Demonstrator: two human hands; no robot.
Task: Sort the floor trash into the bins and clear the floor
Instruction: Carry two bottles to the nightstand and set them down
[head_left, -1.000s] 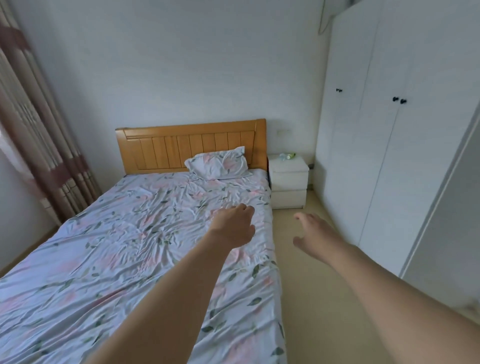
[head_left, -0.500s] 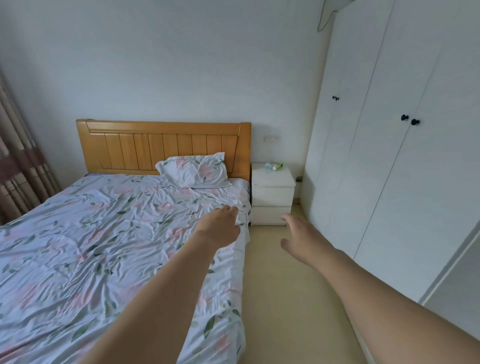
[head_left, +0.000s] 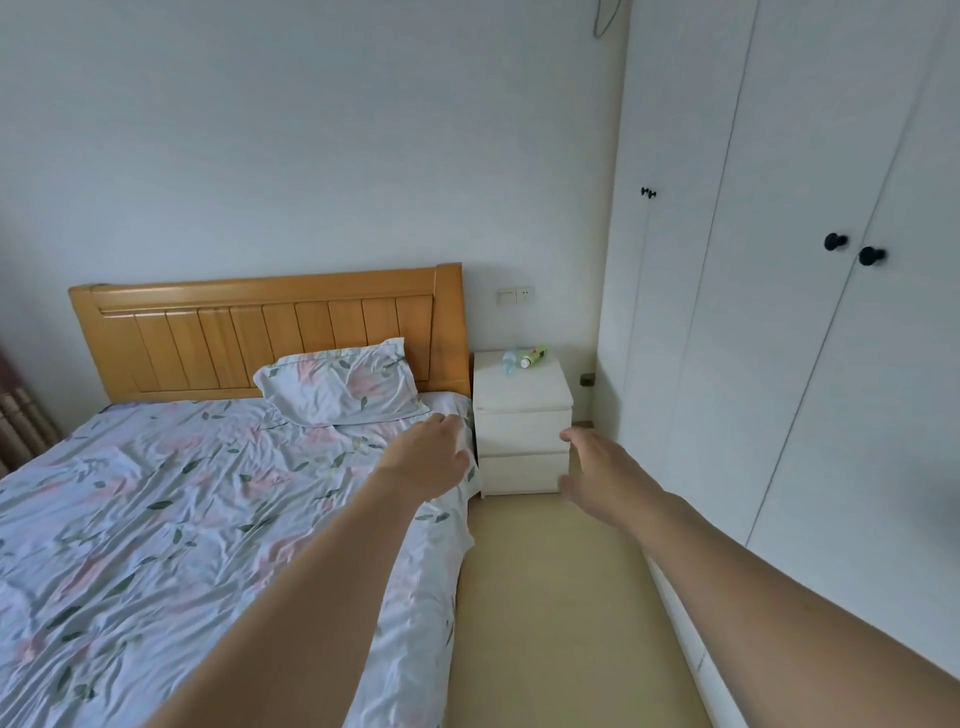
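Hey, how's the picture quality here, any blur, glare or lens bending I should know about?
Head view: soft, even, bluish daylight with no harsh glare and only faint shadows; wide-angle bending curves the wardrobe edges and stretches the forearms near the bottom; the left hand and right hand look slightly soft, while the small items on the nightstand are too small to read.

Ahead of me, a wooden-framed bed (head_left: 156, 519) carries a rumpled floral sheet and one pillow (head_left: 340, 384). Beside it, a white nightstand (head_left: 522, 431) bears a clear bottle (head_left: 508, 361) and green tube (head_left: 534, 356). Beige floor (head_left: 561, 597) alongside.
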